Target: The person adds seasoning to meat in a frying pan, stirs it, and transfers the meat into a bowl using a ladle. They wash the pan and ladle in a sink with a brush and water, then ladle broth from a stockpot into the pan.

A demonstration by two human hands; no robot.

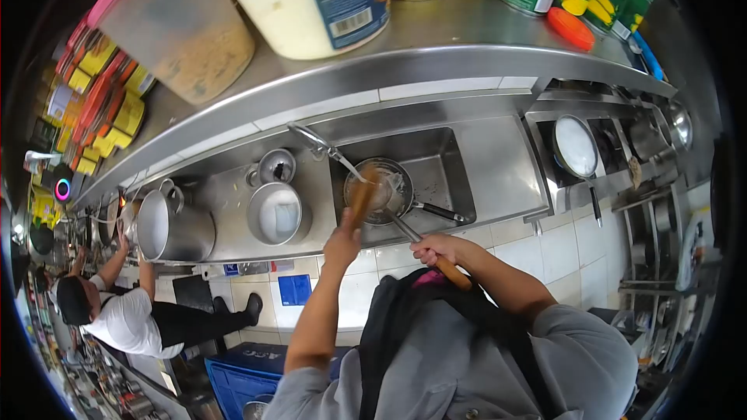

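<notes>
My left hand (343, 239) is closed round a brown wooden tool (362, 198), whose upper end is over a pan in the sink. My right hand (436, 250) grips the wooden handle of a metal utensil (406, 228) that reaches toward the same pan. The round pan (401, 208) rests in the steel sink (447, 163), its black handle pointing right. Water runs from the faucet (311, 138) toward the pan, whose contents are partly hidden by the wooden tool.
Left of the sink stand a metal pot (302, 222), a small metal vessel (278, 165) and a large stockpot (189, 232). A white-filled pan (576, 146) sits on the stove at right. Another person (124, 315) works at far left. Overhead, a shelf (436, 31) holds tubs and cans.
</notes>
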